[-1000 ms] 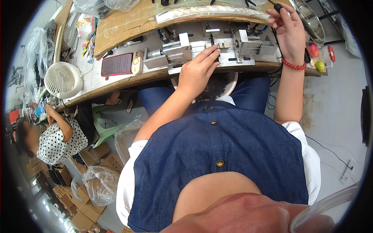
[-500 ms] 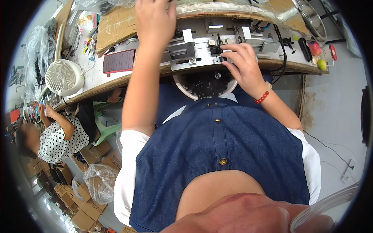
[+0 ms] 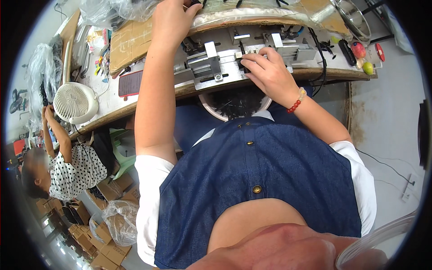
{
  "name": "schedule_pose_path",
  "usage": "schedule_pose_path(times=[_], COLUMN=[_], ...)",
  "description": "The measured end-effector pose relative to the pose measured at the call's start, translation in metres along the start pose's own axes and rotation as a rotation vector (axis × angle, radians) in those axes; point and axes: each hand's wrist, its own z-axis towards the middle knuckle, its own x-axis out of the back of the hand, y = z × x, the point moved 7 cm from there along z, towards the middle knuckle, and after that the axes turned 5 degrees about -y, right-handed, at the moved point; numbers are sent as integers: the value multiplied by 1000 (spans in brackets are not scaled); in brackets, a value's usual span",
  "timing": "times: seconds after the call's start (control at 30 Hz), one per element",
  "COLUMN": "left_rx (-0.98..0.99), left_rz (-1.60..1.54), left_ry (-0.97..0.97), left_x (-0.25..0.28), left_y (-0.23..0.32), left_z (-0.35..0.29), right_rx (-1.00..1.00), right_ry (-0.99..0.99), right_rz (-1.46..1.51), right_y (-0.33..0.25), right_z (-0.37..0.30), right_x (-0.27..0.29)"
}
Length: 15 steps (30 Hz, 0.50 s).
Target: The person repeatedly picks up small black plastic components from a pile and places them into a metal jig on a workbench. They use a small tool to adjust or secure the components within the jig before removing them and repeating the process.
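My left hand (image 3: 173,20) reaches to the far edge of the bench, its thumb and fingers closed around a small black piece (image 3: 194,2) that is cut off by the top of the picture. My right hand (image 3: 272,74), with a beaded bracelet at the wrist, rests at the middle of a metal clamping fixture (image 3: 215,63). Its fingers bend over a slim black part (image 3: 242,47) in the fixture, and the thumb presses from the near side. The fingers partly hide what they grip. Below the bench edge, a round tub (image 3: 208,108) contains many dark pieces.
Left of the fixture are a phone (image 3: 130,84), a white fan (image 3: 75,102) and cardboard (image 3: 132,42). Black cables (image 3: 325,63), a green fruit (image 3: 368,68) and a metal bowl (image 3: 353,20) are at right. A co-worker (image 3: 74,173) sits at far left.
My left hand shifts slightly left, and a black piece now shows between its fingers. My right hand stays at the fixture, fingers bent more tightly over the part. The whole view has moved slightly.
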Motion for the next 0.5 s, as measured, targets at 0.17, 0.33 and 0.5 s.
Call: schedule_pose_path(times=[0.17, 0.33, 0.5], left_rx=[153, 204, -197], left_rz=[-600, -938, -386], left_ry=[139, 316, 164], left_x=[20, 29, 0], left_y=[-19, -21, 56], left_z=[-3, -28, -95], right_rx=[30, -43, -220], right_ry=[-66, 265, 295], right_rz=[82, -44, -332], right_y=[6, 79, 154], right_z=[7, 41, 86], right_x=[13, 58, 72])
